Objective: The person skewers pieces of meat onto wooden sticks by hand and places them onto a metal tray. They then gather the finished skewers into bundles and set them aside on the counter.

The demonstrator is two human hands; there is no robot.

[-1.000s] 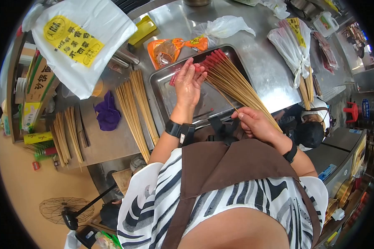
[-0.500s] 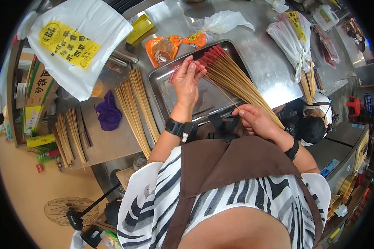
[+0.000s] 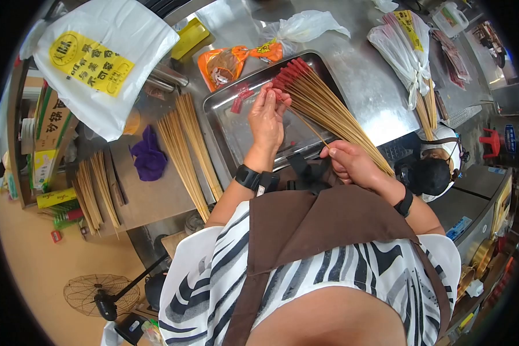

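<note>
My right hand (image 3: 354,164) is closed around the blunt end of a thin bamboo skewer (image 3: 308,126), which slants up to the left. At its other end, the fingers of my left hand (image 3: 266,122) pinch together at a small piece of red meat (image 3: 281,96), partly hidden by the fingertips. Both hands are above a metal tray (image 3: 212,124). Across the tray's right side lies a thick bundle of skewers (image 3: 334,109) with red meat on their tips (image 3: 294,70). A few loose red meat strips (image 3: 243,98) lie in the tray, left of my left hand.
Bare skewers (image 3: 181,150) and a purple cloth (image 3: 148,154) lie to the left. Behind the tray is an orange bag (image 3: 222,66). A white bag (image 3: 106,63) stands at upper left, bagged skewers (image 3: 401,57) at upper right. Another person (image 3: 435,167) is at right.
My left hand has turned and shifted slightly down and right, uncovering the loose meat strips. My right hand keeps its hold on the skewer, nearly in the same spot. The view has shifted slightly.
</note>
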